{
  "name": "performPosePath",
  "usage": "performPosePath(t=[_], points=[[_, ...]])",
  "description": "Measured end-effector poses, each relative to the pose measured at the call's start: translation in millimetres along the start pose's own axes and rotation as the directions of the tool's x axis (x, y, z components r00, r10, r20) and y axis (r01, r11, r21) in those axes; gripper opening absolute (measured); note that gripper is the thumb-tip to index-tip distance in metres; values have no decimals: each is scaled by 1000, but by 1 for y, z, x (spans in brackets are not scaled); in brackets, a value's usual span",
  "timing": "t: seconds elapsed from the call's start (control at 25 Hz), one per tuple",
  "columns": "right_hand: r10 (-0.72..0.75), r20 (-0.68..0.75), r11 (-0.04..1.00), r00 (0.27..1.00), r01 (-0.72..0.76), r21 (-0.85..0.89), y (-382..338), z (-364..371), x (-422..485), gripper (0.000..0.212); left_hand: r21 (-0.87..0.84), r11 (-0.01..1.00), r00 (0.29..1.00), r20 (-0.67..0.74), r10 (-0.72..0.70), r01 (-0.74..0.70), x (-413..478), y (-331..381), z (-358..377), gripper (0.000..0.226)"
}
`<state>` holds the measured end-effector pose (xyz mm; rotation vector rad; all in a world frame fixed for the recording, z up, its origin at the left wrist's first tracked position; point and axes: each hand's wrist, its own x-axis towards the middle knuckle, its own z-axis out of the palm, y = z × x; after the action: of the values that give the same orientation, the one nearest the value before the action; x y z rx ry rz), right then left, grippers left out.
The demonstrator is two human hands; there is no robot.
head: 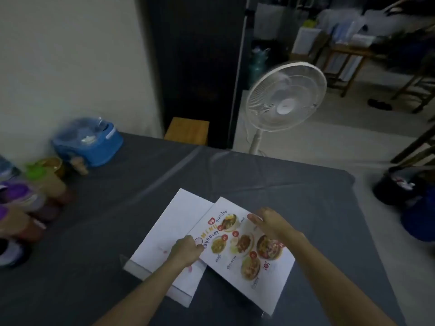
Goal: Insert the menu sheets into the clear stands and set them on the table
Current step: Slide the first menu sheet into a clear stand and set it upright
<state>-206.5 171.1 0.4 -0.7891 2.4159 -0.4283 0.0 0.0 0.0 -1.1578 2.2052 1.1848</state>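
Note:
A printed menu sheet (244, 252) with food photos lies on the grey table (94, 231) in front of me. To its left lies a clear stand (164, 234) flat on the table, with a white sheet showing inside it. My left hand (186, 251) pinches the menu sheet's left edge, where it overlaps the stand. My right hand (270, 222) rests on the sheet's far right edge, fingers curled over it. A clear corner (264, 314) shows under the menu sheet near the table's front; I cannot tell whether the sheet sits inside a second stand.
Several sauce bottles and jars (30, 203) line the table's left side, and a blue plastic container (91, 142) stands at the far left corner. Beyond the table stand a white floor fan (284, 97), a wooden stool (187, 130) and a dark bin (400, 187) on the floor.

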Motion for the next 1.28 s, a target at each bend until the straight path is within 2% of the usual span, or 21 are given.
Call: performPosePath(t=[0.12,0.24,0.4,0.52,0.6,0.68,0.84,0.96,1.12,1.2,1.28], points=[[-33,23,999,999,33,33,7,1,11,56,-267,952,988,72,-134,148,1,-7,16,23],[-37,84,999,996,35,33,11,9,20,54,-456,857,971,107,-212,237,0,-8,29,28],[-44,65,997,997,40,59,15,11,32,35,-662,692,956,159,-245,288,-2,-5,41,22],[-12,75,992,997,3,125,19,13,41,28,-807,506,950,214,-229,304,0,-6,51,19],[28,79,990,996,-39,137,23,15,46,26,-866,402,950,227,-214,298,0,-6,57,14],[35,96,991,995,-47,127,25,14,49,21,-899,346,955,205,-213,270,-1,-6,65,14],[33,59,987,998,-42,154,25,14,50,16,-927,317,960,120,-252,199,0,-9,73,13],[40,49,983,998,-48,180,24,10,46,9,-927,332,964,91,-249,173,0,-6,76,14],[31,5,984,1000,-31,175,26,-10,35,14,-903,414,978,29,-206,114,-5,15,60,18],[64,-62,978,996,-50,202,32,-35,25,21,-879,475,992,-22,-127,41,-8,43,41,14],[102,-167,968,981,-59,245,40,-66,13,24,-823,565,995,-91,-39,-54,-8,83,19,18]])
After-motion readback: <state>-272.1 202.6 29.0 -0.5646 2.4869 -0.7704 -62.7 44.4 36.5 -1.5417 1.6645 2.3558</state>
